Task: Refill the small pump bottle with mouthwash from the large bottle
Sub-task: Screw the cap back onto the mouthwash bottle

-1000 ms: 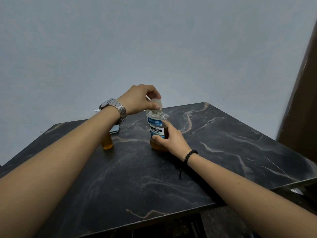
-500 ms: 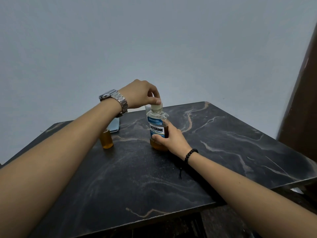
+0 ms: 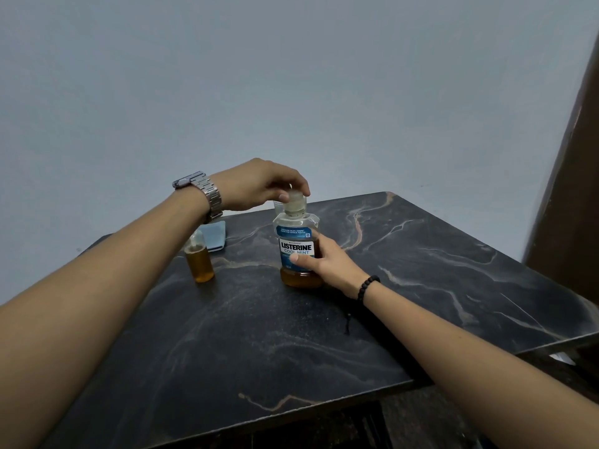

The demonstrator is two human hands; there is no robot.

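Note:
The large mouthwash bottle (image 3: pixel 299 251) stands upright on the dark marble table (image 3: pixel 291 335), amber liquid filling its lower part, a blue label on its front. My right hand (image 3: pixel 327 264) grips its body from the right. My left hand (image 3: pixel 259 184) reaches over the top, fingers closed around the translucent cap (image 3: pixel 295 201). The small bottle (image 3: pixel 198 260) with amber liquid stands to the left, partly behind my left forearm; its top is hard to make out.
A light blue flat object (image 3: pixel 215 236) lies behind the small bottle near the table's far edge. A clear cup-like thing (image 3: pixel 278 207) shows just behind the big bottle. A brown door or post (image 3: pixel 570 189) rises at the right. Grey wall behind.
My left hand has stayed on the cap, its wrist lifting and turning slightly. My left forearm has shifted, uncovering more of the small bottle. The big bottle and my right hand have stayed put.

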